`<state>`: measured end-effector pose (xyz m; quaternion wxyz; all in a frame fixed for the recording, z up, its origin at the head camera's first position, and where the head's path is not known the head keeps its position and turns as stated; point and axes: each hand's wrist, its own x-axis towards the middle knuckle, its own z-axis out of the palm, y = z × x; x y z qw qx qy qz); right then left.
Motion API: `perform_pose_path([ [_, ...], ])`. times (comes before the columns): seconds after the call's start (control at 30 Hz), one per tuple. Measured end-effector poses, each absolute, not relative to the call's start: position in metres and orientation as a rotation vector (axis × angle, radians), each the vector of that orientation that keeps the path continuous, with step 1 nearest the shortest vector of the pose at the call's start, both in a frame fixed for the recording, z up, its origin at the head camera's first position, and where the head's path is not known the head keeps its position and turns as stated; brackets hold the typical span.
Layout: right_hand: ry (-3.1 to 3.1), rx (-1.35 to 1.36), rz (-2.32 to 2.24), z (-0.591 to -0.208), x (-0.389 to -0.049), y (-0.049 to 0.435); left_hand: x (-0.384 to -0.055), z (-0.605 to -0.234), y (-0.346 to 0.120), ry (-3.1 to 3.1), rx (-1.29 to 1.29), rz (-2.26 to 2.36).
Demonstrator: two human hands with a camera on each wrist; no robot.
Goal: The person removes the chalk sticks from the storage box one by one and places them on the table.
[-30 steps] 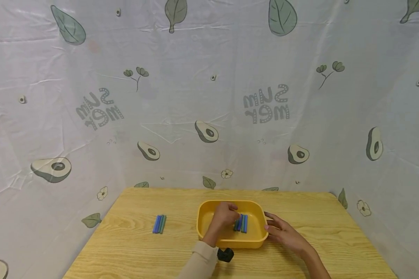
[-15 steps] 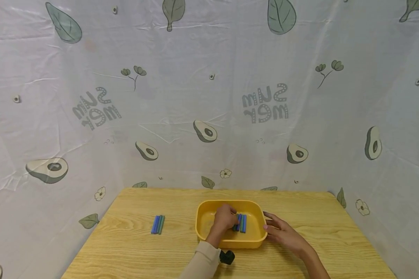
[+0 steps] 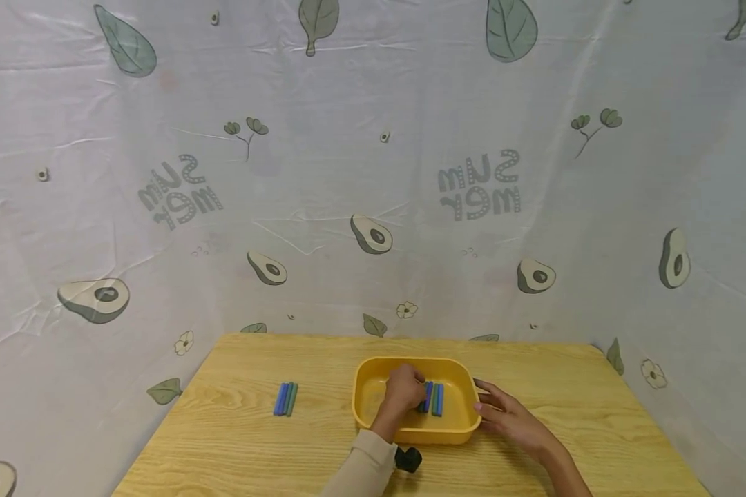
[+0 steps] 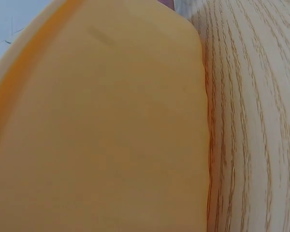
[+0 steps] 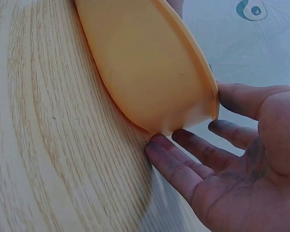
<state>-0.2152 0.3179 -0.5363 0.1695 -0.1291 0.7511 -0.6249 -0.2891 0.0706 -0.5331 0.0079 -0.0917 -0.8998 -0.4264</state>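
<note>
In the head view, the left hand (image 3: 404,390) reaches into the yellow tray (image 3: 373,368) with its fingers bent down. Its fingertips are at the leftmost green chalk-like stick (image 3: 421,406) and appear to pinch it, though the hand partly covers them. Close on its right lie a blue stick (image 3: 429,397), a green stick (image 3: 435,400) and another blue stick (image 3: 440,400). The right hand (image 3: 512,417) touches the tray's right end. In the right wrist view, its thumb (image 5: 241,99) meets the rim while its extended fingers rest against the outer wall (image 5: 154,82).
Several blue and green sticks (image 3: 285,399) lie side by side on the wooden table (image 3: 224,442), left of the tray. A printed sheet (image 3: 323,172) hangs behind and around the table. A black device (image 3: 408,459) sits at the left wrist, near the tray's front wall (image 4: 111,121).
The left hand has lowered onto the leftmost stick from a slightly raised pose. The right hand has stayed against the tray. The head view shifts slightly.
</note>
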Motion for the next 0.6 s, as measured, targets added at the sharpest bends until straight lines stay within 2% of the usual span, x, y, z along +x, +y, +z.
perform_pose_path([
  [0.6, 2.145, -0.341, -1.765, -0.5337, -0.2134, 0.3163, -0.2830, -0.5254, 0.0691, -2.818, -0.301, -1.337],
])
